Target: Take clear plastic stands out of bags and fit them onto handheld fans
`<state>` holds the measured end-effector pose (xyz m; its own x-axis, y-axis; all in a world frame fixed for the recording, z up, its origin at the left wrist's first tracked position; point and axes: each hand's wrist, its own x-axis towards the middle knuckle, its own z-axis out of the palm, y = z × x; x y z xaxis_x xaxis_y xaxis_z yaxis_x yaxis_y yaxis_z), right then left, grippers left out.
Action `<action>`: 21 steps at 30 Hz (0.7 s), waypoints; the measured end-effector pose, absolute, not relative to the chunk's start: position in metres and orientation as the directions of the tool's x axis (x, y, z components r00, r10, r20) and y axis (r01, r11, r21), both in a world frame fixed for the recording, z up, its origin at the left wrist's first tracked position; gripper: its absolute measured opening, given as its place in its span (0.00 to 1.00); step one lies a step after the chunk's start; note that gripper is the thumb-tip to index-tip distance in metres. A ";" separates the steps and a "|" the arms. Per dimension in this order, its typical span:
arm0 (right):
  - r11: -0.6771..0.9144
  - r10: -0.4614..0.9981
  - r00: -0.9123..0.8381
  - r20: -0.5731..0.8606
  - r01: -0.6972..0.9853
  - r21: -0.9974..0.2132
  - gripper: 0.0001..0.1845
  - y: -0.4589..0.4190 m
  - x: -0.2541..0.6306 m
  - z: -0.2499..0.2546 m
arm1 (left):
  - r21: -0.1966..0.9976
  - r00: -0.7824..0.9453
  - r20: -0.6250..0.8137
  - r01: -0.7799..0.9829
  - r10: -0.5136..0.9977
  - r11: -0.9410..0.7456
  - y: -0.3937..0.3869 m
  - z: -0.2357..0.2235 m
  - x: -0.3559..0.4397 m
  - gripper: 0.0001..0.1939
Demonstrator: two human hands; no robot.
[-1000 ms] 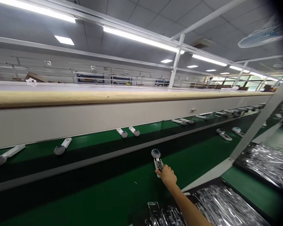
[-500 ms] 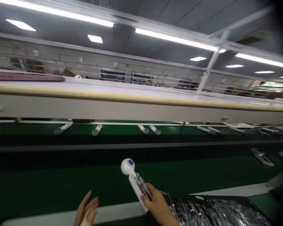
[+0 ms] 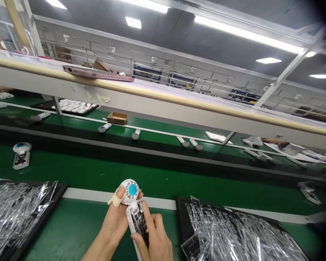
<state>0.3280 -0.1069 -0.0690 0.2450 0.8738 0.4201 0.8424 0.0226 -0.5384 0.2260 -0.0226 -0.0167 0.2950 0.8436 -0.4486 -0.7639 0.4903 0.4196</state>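
A white handheld fan (image 3: pixel 130 192) with a round head and a bright blue hub is tilted between my two hands. Its handle lies open, showing dark electronics and shiny clear plastic (image 3: pixel 139 217) inside. My left hand (image 3: pixel 115 215) is closed around the fan's head, the thumb at its rim; a pale finger cover is on that thumb. My right hand (image 3: pixel 156 235) grips the handle from the right, with the index finger pressed along the clear plastic and the thumb across the lower end.
Black trays of clear plastic pieces stand at left (image 3: pixel 11 214) and right (image 3: pixel 233 232). Another open fan (image 3: pixel 21 154) lies on the green belt (image 3: pixel 97 166). Beyond it are more fans, a small cardboard box (image 3: pixel 117 118) and a long shelf (image 3: pixel 163 105) crossing above.
The view has swung left and down. My left hand, apart from the fan before, now holds its head. The fan is nearer to me, and my right hand has stayed on the handle.
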 end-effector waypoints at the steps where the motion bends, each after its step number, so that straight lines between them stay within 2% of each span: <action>1: 0.020 0.863 0.252 0.439 0.850 -0.527 0.31 -0.106 0.323 -0.067 | 0.408 0.310 -0.443 -0.766 0.841 0.497 -0.024 -0.015 0.225 0.17; 5: -0.018 0.831 0.291 0.474 0.866 -0.500 0.30 -0.104 0.306 -0.062 | 0.424 0.332 -0.414 -0.753 0.847 0.502 -0.029 -0.004 0.220 0.20; 8: -0.051 0.839 0.306 0.450 0.867 -0.495 0.29 -0.107 0.298 -0.066 | 0.428 0.316 -0.409 -0.762 0.856 0.486 -0.030 0.002 0.216 0.19; 13: -0.094 0.895 0.346 0.281 0.762 -0.640 0.29 -0.115 0.300 -0.075 | 0.421 0.351 -0.391 -0.754 0.851 0.504 -0.029 -0.002 0.217 0.22; 15: -0.056 0.910 0.303 0.282 0.766 -0.641 0.29 -0.115 0.308 -0.071 | 0.436 0.375 -0.343 -0.749 0.861 0.500 -0.030 -0.006 0.218 0.25; 17: -0.030 0.905 0.272 0.328 0.808 -0.588 0.28 -0.115 0.319 -0.064 | 0.509 0.403 -0.303 -0.697 0.863 0.504 -0.032 -0.011 0.219 0.27; 20: 0.006 0.880 0.221 0.420 0.880 -0.476 0.28 -0.114 0.329 -0.056 | 0.658 0.502 -0.319 -0.493 0.804 0.569 -0.039 -0.013 0.217 0.25; 21: 0.020 0.876 0.213 0.433 0.880 -0.474 0.27 -0.113 0.330 -0.055 | 0.699 0.512 -0.338 -0.425 0.790 0.575 -0.041 -0.013 0.217 0.24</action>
<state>0.3299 -0.1132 -0.0547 0.2127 0.8759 0.4330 0.8804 0.0204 -0.4737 0.2166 -0.0411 -0.0132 0.5124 0.7895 -0.3378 -0.4249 0.5749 0.6993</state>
